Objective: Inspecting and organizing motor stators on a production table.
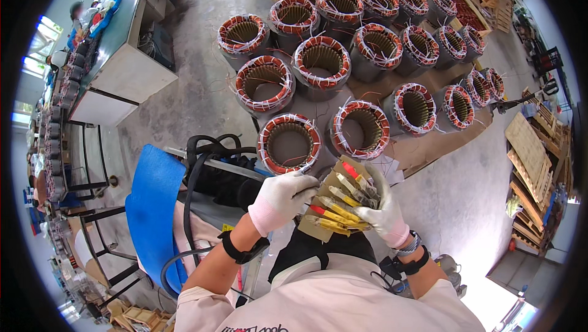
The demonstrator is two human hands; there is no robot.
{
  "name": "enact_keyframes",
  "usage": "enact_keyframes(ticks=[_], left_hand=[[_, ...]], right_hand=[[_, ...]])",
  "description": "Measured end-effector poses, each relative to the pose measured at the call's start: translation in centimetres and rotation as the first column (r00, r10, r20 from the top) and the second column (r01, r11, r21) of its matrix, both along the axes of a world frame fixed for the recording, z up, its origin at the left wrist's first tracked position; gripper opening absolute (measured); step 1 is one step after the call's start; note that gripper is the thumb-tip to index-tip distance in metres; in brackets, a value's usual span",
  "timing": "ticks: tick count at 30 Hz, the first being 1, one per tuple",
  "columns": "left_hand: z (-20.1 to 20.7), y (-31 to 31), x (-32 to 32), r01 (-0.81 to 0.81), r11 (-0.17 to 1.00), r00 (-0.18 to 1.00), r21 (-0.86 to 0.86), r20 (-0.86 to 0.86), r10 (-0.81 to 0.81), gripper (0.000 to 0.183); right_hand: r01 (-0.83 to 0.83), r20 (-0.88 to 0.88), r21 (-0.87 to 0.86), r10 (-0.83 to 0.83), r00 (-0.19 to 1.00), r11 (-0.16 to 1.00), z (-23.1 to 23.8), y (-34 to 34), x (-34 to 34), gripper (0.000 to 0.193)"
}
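Note:
Both my hands wear white gloves. My right hand (387,214) holds a piece of brown cardboard (317,232), its thumb pressing on several slim yellow, red and grey tube-like pieces (344,202) that lie across it. Their exact kind is unclear. My left hand (278,200) is closed, its fingertips together by the cardboard's left edge; what they pinch, if anything, is hidden. Just beyond my hands stand two motor stators, a left one (264,146) and a right one (384,130), with red-orange windings laced in white cord.
More wound stators (321,41) stand upright in rows ahead, some on cardboard sheets (429,148). To my left are a blue curved panel (153,209), black hoses (195,160) and a workbench (122,78). Wooden pallets (530,157) are stacked at the right.

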State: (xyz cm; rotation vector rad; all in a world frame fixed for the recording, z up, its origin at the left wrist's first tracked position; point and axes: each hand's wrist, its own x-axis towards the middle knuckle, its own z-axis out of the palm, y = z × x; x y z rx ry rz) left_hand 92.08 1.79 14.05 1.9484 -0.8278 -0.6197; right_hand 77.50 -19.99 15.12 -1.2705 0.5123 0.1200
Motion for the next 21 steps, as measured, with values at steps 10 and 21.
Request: enact_keyframes(ticks=[10,21], left_hand=[[-0.3,0.1,0.2,0.031,0.999,0.999,-0.030,0.028,-0.031,0.017],[0.3,2.7,-1.7,-0.307,0.950,0.878,-0.054,-0.402,0.261,0.023]], right_hand=[[-0.012,-0.028,-0.015,0.012,1.000,1.000,0.3,-0.1,0.2,0.092],[0.014,0.031,0.152,-0.019,0.999,0.988,-0.2,-0.7,0.6,0.093]])
